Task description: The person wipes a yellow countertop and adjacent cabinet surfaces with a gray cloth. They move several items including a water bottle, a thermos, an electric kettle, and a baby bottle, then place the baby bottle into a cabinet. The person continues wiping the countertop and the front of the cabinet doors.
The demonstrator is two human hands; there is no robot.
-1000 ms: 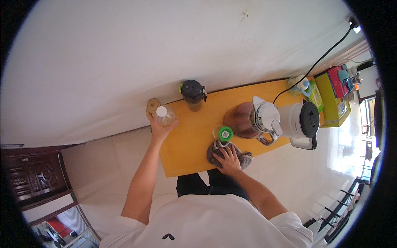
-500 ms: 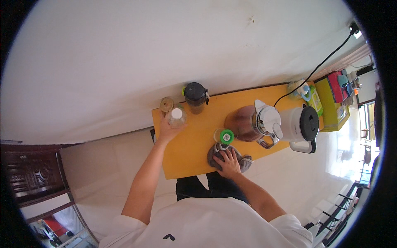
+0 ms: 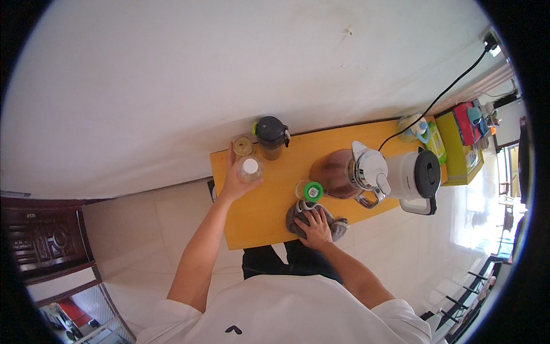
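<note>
1. Our left hand [image 3: 236, 182] reaches forward, arm nearly straight, to the bench's [image 3: 269, 200] far-left corner; its grip is wrapped round a clear bottle [image 3: 250, 169] with a white cap, standing upright on the bench
2. Our right hand [image 3: 314, 225] lies palm down, fingers spread, pressing flat on a grey cloth [image 3: 338, 227] near the bench's near edge; its grip is open, clasping nothing
3. We count two small bottles: the white-capped one in the left hand and a green-capped one [image 3: 309, 191] standing just beyond the right hand, close to the cloth
4. One small jar [image 3: 243, 145] with a brownish lid sits just behind the held bottle, beside one dark-lidded tumbler [image 3: 270, 137] at the far edge
5. One brown jug [image 3: 338, 172] with a white lid stands mid-bench, touching or just beside one white kettle [image 3: 413, 178] with a black lid; one black cord [image 3: 447, 92] runs from there up the wall [image 3: 172, 86]
6. At the right end we see one yellow-green box [image 3: 455, 152] and some small coloured items too blurred to count
7. The held bottle is close to the bench's left edge and back corner, so little room lies there; the bare yellow stretch between the two hands is the widest open patch
8. The cloth overhangs or meets the near edge; we cannot tell which
</note>
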